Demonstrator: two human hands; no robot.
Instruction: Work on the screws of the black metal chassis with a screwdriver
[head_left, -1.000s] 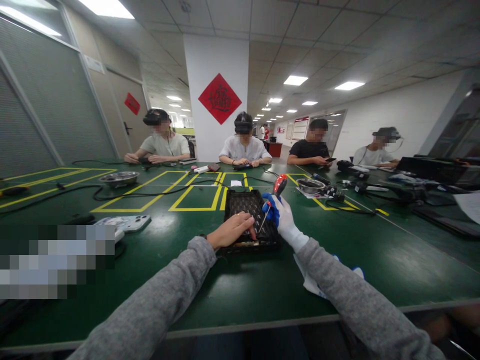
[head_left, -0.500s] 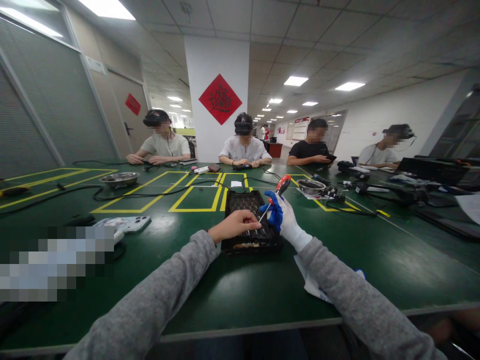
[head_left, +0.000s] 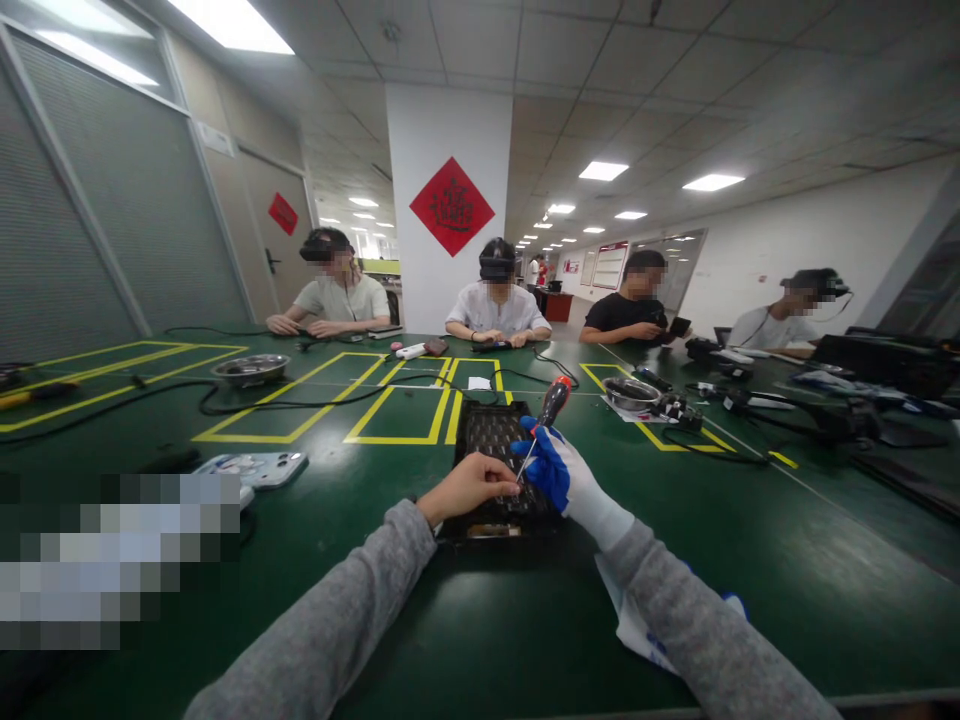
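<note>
My right hand [head_left: 576,478], in a white glove with blue-coated fingers, is closed around a screwdriver [head_left: 553,404] with a red and black handle. Its handle leans up and away to the right, and the thin shaft slants down to the left. My bare left hand [head_left: 471,488] has thumb and fingertips pinched together at the screwdriver's tip; whatever is between them is too small to make out. Below both hands, a black rectangular plastic housing [head_left: 491,428] with a patterned inner surface lies on the green table [head_left: 360,610]. The hands cover part of it.
A glove [head_left: 637,630] lies beneath my right forearm. To the left are a phone [head_left: 262,468] and a metal bowl [head_left: 251,369]; another bowl [head_left: 631,393] stands at right. Black cables [head_left: 300,402] cross the table. Several people sit along the far side.
My left hand has lifted from inside the housing, its fingers coming together at the screwdriver tip. The screwdriver has risen away from the housing's near end. The view has tilted slightly.
</note>
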